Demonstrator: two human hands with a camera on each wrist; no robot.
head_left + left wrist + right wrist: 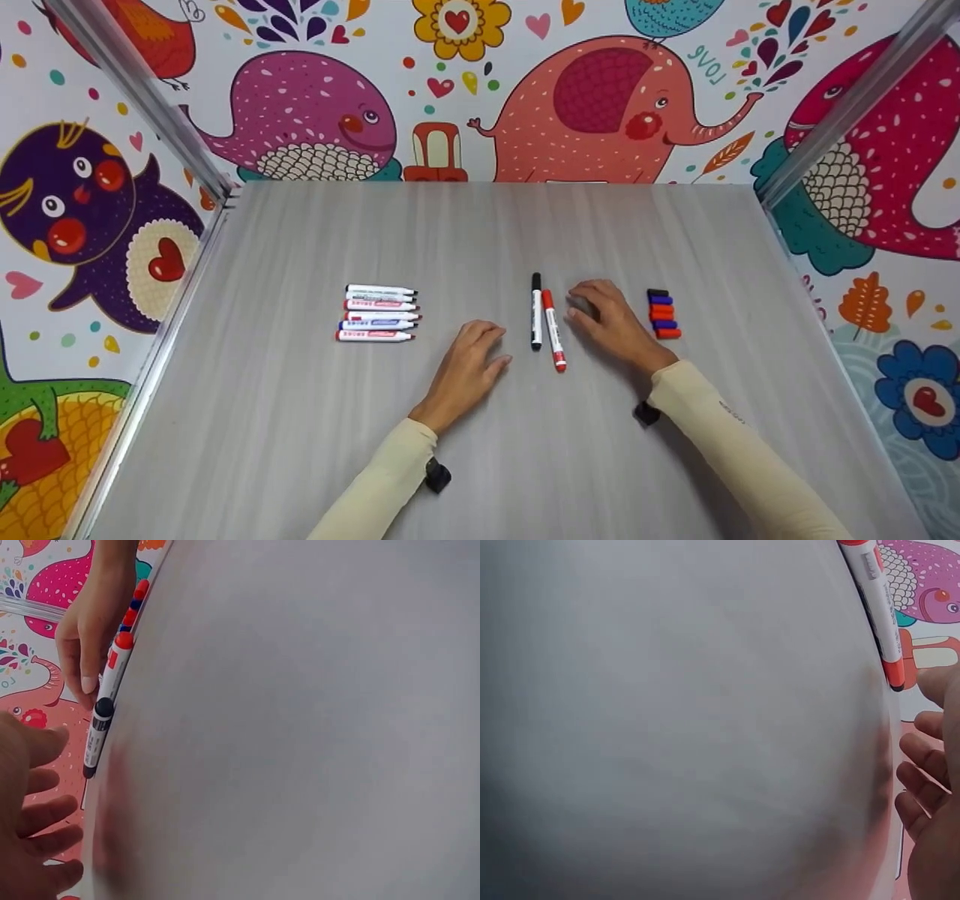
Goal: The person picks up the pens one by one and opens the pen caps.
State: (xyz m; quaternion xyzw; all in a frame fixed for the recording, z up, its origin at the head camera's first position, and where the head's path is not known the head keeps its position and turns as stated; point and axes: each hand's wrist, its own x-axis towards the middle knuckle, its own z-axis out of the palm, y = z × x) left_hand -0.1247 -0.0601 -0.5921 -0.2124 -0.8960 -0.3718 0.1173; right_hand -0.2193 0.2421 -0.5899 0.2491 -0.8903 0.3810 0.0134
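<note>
Two whiteboard markers lie side by side at the middle of the table: a black marker (pixel 536 311) and, slightly tilted beside it, a red marker (pixel 553 330). Just right of the red one is my right hand (pixel 616 324), low over the table with loosely bent fingers and nothing in its grasp. My left hand (pixel 465 371) is left of the pair, apart from both, its fingers relaxed and holding nothing. In the left wrist view its fingers (pixel 49 814) are spread. The right wrist view shows the red marker (pixel 874 604) near the thumb.
Several uncapped markers (pixel 379 315) lie in a stacked row at the left, tips to the right. A column of black, blue and red caps (pixel 663 315) lies right of my right hand. Printed walls (pixel 450 90) border the grey table (pixel 300 450) at the back and sides.
</note>
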